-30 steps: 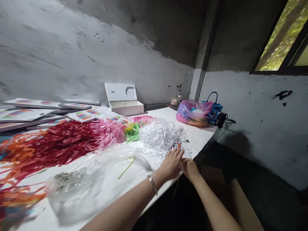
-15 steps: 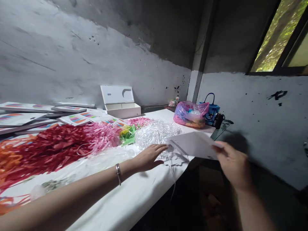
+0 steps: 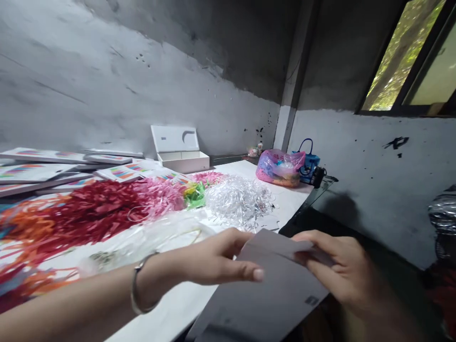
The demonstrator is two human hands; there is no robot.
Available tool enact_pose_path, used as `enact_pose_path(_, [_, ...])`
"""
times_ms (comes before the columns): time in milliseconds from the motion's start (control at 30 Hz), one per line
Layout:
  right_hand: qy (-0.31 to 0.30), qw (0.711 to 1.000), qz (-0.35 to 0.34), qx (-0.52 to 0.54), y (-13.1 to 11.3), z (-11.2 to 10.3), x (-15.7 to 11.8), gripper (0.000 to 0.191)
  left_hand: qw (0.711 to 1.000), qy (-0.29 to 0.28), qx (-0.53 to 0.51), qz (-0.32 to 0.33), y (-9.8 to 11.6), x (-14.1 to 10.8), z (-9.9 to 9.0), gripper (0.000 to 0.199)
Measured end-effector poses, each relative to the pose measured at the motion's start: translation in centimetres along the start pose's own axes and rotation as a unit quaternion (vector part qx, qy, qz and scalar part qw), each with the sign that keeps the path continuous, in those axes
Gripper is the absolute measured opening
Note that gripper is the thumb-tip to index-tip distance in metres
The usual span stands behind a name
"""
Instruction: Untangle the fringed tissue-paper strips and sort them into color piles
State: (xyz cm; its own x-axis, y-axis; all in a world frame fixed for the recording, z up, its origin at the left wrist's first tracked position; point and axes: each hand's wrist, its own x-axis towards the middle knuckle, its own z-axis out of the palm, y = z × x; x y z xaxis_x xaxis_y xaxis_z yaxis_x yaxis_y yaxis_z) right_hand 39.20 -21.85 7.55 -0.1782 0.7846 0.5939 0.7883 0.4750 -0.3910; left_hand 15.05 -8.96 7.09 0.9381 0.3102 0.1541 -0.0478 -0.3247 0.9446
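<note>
A flat grey-white cardboard piece (image 3: 270, 285) with a crease near its top and a small dark printed mark hangs tilted past the front edge of the table. My right hand (image 3: 338, 266) pinches its upper right part between thumb and fingers. On the left side, my left hand (image 3: 228, 261), a metal bangle at its wrist, has the thumb across the face and the fingers going behind the edge, where they are hidden. Just beyond lies a heap of shiny white shredded strips (image 3: 238, 199) on the white table surface (image 3: 171, 304).
Dark red strips (image 3: 99, 204), pink strips (image 3: 160, 194) and orange strips (image 3: 28, 223) spread leftward. Behind them are several flat printed boxes (image 3: 39, 172) and an opened white box (image 3: 183, 162). A pink plastic bag (image 3: 280, 168) and a blue bag (image 3: 309, 164) stand at the far corner.
The cardboard piece has come closer and lower, turning its broad face toward me. My left hand, earlier free over the white strips, has moved onto the cardboard's left side.
</note>
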Motion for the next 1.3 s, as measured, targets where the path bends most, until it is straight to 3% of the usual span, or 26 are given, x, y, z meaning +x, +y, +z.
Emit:
enact_pose_path(67, [0.082, 0.997, -0.002, 0.005, -0.3, 3.2, -0.2, 0.027, 0.998, 0.045, -0.034, -0.043, -0.4, -1.0, 2.0, 0.042])
enact_pose_path(133, [0.182, 0.980, -0.064, -0.038, 0.0, 6.3, -0.4, 0.036, 0.985, 0.110, -0.113, -0.064, -1.8, -2.4, 2.9, 0.038])
enact_pose_path(167, [0.204, 0.971, -0.106, -0.060, 0.2, 7.7, -0.5, 0.035, 0.975, 0.131, -0.164, -0.077, -2.6, -3.3, 3.1, 0.037])
enact_pose_path(267, [0.176, 0.964, -0.190, -0.056, 0.2, 11.4, -0.1, 0.032, 0.928, 0.181, -0.299, -0.129, -4.8, -6.0, 3.1, 0.037])
enact_pose_path(400, [0.155, 0.969, -0.190, 0.036, -1.2, 14.7, 0.4, 0.030, 0.881, 0.219, -0.391, -0.150, -6.0, -8.4, 3.2, 0.041])
enact_pose_path(500, [0.145, 0.974, -0.143, 0.102, -1.4, 15.3, -0.1, 0.017, 0.871, 0.237, -0.399, -0.159, -6.3, -9.4, 3.0, 0.041])
enact_pose_path(567, [0.139, 0.971, -0.092, 0.170, -0.5, 14.5, -1.0, 0.014, 0.864, 0.257, -0.397, -0.171, -6.5, -10.0, 2.5, 0.042])
enact_pose_path(633, [0.109, 0.980, -0.065, 0.156, 0.9, 13.2, -2.2, 0.014, 0.854, 0.280, -0.398, -0.184, -6.8, -10.5, 1.9, 0.046])
enact_pose_path(700, [0.095, 0.992, -0.084, 0.027, 1.8, 12.2, -3.2, 0.010, 0.843, 0.293, -0.405, -0.197, -7.1, -10.8, 1.5, 0.049])
enact_pose_path(800, [0.122, 0.979, -0.133, -0.093, 1.4, 12.4, -3.5, 0.023, 0.836, 0.292, -0.417, -0.207, -7.2, -10.7, 1.4, 0.045])
enact_pose_path(933, [0.109, 0.978, -0.176, -0.022, -0.6, 15.3, -2.1, 0.022, 0.842, 0.262, -0.431, -0.190, -7.1, -10.2, 2.0, 0.039])
enact_pose_path(1033, [0.101, 0.982, -0.154, 0.046, -1.6, 16.6, -1.2, 0.014, 0.846, 0.237, -0.442, -0.180, -7.5, -10.3, 2.2, 0.037])
enact_pose_path(1167, [0.122, 0.979, -0.147, 0.076, -2.6, 16.7, -0.9, 0.012, 0.838, 0.214, -0.471, -0.174, -8.3, -10.6, 2.4, 0.036])
enact_pose_path(1300, [0.152, 0.970, -0.187, 0.035, -1.9, 16.7, -2.2, 0.014, 0.832, 0.242, -0.465, -0.183, -8.3, -10.7, 2.4, 0.036])
